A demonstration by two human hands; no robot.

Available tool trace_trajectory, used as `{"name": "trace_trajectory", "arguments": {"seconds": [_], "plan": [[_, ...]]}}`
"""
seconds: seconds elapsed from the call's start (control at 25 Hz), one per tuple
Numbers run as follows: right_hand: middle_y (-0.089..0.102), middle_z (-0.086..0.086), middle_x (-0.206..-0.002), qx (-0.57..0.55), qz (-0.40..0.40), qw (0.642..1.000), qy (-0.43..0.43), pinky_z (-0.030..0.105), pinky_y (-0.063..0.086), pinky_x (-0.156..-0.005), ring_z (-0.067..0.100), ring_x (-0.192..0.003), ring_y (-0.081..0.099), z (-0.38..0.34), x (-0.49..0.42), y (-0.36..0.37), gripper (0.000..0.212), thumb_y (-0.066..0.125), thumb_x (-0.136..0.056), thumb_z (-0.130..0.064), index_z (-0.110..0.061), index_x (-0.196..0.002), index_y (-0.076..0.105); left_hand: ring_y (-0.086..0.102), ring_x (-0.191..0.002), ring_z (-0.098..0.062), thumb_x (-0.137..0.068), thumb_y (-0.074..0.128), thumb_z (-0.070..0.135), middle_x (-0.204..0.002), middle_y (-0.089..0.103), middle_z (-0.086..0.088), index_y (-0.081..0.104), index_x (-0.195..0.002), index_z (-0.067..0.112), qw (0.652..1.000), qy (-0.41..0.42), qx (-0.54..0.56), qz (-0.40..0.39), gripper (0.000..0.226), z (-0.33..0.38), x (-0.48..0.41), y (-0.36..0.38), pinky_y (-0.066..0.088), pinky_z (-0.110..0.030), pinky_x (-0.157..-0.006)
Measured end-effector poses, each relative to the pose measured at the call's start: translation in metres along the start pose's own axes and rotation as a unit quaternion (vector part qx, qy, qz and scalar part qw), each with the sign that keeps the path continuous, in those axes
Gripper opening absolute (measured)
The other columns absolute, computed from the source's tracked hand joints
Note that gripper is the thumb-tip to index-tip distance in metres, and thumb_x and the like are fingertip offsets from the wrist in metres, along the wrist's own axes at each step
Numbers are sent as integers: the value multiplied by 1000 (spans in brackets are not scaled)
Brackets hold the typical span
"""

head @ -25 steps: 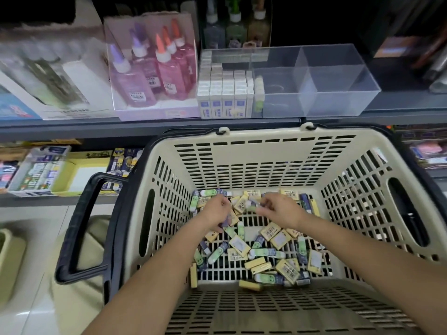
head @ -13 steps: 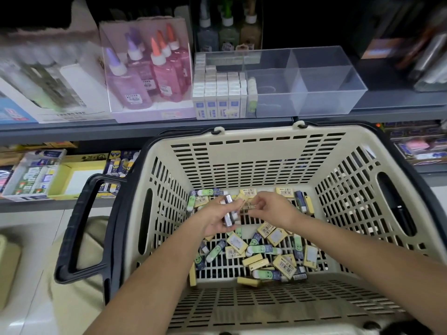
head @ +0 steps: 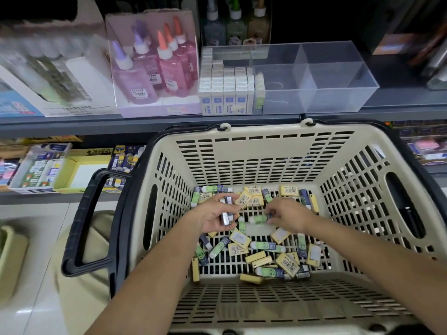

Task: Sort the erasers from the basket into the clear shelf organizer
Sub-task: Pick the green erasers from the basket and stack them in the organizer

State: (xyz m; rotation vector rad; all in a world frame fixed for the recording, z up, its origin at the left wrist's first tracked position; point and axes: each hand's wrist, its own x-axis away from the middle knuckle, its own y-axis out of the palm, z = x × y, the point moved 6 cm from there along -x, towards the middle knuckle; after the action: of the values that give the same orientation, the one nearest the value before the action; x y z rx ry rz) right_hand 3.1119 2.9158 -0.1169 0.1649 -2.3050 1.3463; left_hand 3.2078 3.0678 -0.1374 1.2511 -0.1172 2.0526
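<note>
A cream plastic basket (head: 261,151) with black handles holds several loose erasers (head: 263,252), yellow and green, on its slotted floor. My left hand (head: 215,217) is inside the basket, palm up, closed around a few dark-sleeved erasers (head: 226,212). My right hand (head: 286,215) reaches in beside it and pinches one green eraser (head: 258,218) at its fingertips. On the shelf above stands the clear shelf organizer (head: 333,76); its left section is packed with upright white erasers (head: 227,93) and one row of green ones, while the other sections hold nothing.
A pink display box of glue bottles (head: 154,66) stands left of the organizer on the grey shelf (head: 145,122). The lower shelf carries stationery boxes (head: 41,168). The basket's black handle (head: 89,218) sticks out to the left over a pale tiled floor.
My left hand has turned palm up with dark erasers in it. My right hand moved slightly down and now pinches a green eraser. The camera has shifted a little.
</note>
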Motion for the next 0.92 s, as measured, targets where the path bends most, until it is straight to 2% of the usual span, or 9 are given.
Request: {"name": "trace_trajectory", "arguments": {"seconds": [0.12, 0.24, 0.36, 0.48, 0.56, 0.72, 0.84, 0.92], "plan": [[62, -1, -85, -226, 78, 965, 106, 27, 50, -75, 14, -81, 59, 10, 2, -25, 15, 70, -82, -24, -15, -91, 62, 61, -73, -18, -74, 71, 0, -93, 65, -8, 64, -109, 20, 999, 9, 33, -27, 40, 3, 1, 8, 55, -31, -62], [63, 3, -82, -310, 60, 941, 117, 31, 51, -71, 18, -77, 61, -10, 2, -15, 15, 73, -79, -22, -18, -81, 59, 66, -75, -20, -74, 73, 6, -88, 68, -7, 64, -105, 16, 997, 25, 55, -58, 34, 5, 3, 20, 57, -31, -66], [64, 9, -90, -337, 45, 934, 108, 33, 51, -72, 21, -80, 60, -23, 1, -7, 21, 74, -78, -24, -17, -85, 56, 66, -78, -21, -79, 70, 10, -91, 66, -7, 63, -101, 17, 996, 44, 56, -45, 24, 7, 2, 24, 58, -31, -64], [59, 3, -88, -332, 43, 936, 105, 19, 44, -57, 12, -71, 55, -31, 1, -9, 34, 76, -75, -30, -15, -97, 56, 69, -78, -22, -80, 71, 16, -94, 68, -8, 62, -102, 16, 996, 46, 64, -42, 24, 8, 4, 28, 59, -35, -65], [59, 3, -85, -339, 50, 933, 112, 18, 40, -53, 10, -66, 52, -32, 3, -11, 37, 77, -74, -29, -11, -99, 56, 71, -77, -22, -78, 72, 19, -89, 73, -7, 62, -100, 14, 994, 47, 78, -67, 24, 9, 7, 37, 58, -35, -64], [67, 13, -92, -403, 56, 908, 99, 37, 51, -72, 20, -80, 59, -33, 7, -16, 19, 71, -80, -18, -11, -95, 62, 72, -78, -22, -77, 64, 38, -84, 74, -11, 60, -103, 8, 991, 50, 100, -73, 40, 12, 8, 45, 57, -32, -60], [69, 7, -95, -404, 71, 908, 86, 30, 53, -79, 19, -87, 64, -32, 6, -30, 18, 71, -80, -15, -13, -96, 63, 71, -81, -25, -75, 53, 57, -87, 73, -15, 61, -104, 4, 992, 36, 114, -49, 62, 16, 5, 41, 57, -32, -61], [69, 5, -91, -362, 55, 928, 72, 25, 51, -77, 15, -81, 63, -31, 5, -41, 21, 75, -77, -16, -13, -94, 64, 72, -77, -24, -79, 44, 66, -84, 73, -14, 63, -100, 7, 993, 19, 110, -30, 66, 16, 3, 35, 57, -32, -59]]}}
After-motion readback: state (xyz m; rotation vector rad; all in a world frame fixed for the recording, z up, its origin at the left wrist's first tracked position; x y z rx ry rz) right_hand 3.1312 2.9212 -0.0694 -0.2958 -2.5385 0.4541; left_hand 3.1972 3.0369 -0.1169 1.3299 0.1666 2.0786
